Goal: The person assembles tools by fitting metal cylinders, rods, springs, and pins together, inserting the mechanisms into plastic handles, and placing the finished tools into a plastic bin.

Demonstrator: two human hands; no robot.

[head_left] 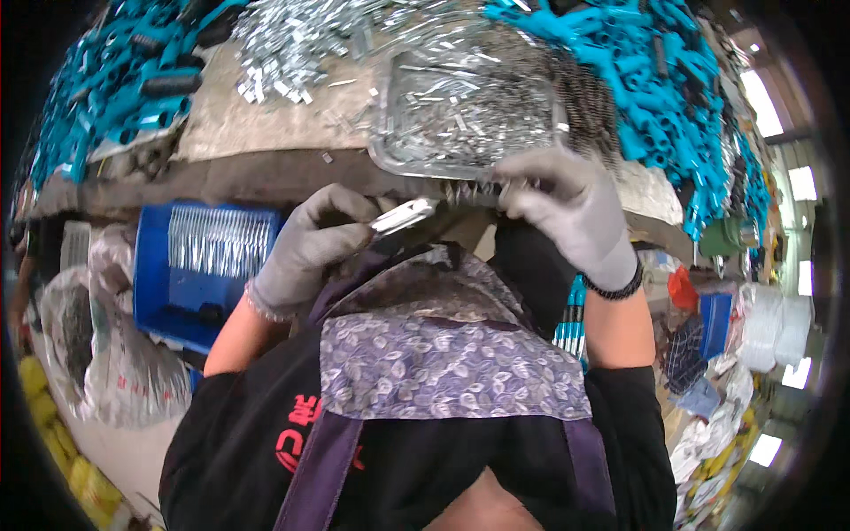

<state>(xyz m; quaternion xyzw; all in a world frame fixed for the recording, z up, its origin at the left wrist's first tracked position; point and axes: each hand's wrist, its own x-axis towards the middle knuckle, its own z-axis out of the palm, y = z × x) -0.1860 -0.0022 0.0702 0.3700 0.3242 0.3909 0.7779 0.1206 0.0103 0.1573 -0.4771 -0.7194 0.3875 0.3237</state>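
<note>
My left hand (314, 243), in a grey glove, pinches a short silver metal channel piece (404, 216) between thumb and fingers. The piece points toward the right, above my lap. Across from it, my gloved right hand (571, 208) is closed on a dark coil spring (467, 190) that sticks out to the left of its fingertips. The spring and the channel piece are close together but look apart. Just beyond my hands, a clear plastic tray (416, 166) holds a heap of small metal parts. The right fingers partly cover the tray's near right corner.
Dark springs (584, 111) are heaped right of the tray. Silver metal strips (292, 53) lie beyond it, with teal plastic handles (655, 80) at the right and more teal handles (133, 88) at the left. A blue bin (181, 305) with rows of silver pieces stands at my left.
</note>
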